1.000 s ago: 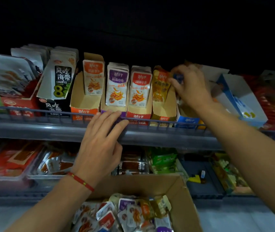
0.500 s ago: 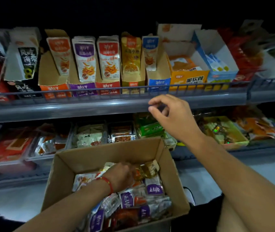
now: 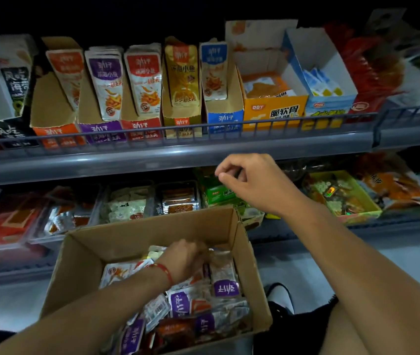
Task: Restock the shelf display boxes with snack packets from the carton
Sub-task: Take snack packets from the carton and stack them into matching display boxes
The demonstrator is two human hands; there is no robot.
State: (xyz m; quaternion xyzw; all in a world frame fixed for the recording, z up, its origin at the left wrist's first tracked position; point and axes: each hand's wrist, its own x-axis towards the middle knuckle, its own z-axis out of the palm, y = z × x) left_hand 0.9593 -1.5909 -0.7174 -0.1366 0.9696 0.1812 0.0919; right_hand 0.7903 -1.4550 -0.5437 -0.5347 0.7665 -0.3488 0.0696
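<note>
Left hand digging in the carton, right hand hovering below the shelf

The left hand reaches among snack packets in the carton, grasp unclear; the right hand is loosely curled, holding nothing, under the display boxes on the shelf.

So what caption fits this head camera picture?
Left hand digs in the snack carton; right hand waits, empty.
</note>
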